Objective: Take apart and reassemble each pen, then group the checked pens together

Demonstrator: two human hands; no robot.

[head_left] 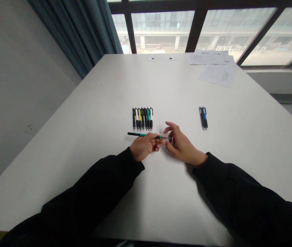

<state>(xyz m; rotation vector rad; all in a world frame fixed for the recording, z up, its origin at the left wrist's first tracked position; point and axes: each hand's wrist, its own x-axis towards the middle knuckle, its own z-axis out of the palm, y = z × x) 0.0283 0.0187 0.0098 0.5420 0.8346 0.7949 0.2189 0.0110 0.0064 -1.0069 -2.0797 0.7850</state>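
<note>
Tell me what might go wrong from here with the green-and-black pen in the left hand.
The pen is held around its middle by the left hand, so it might tip or slip if that grip loosens.
Its thin end points into the fingers of the right hand and could poke or mark them.
The row of pens lies just beyond the left hand, so a careless sweep may knock it out of line.

A desk [110,99], pens [143,118] and papers [218,75] suggest an office.
</note>
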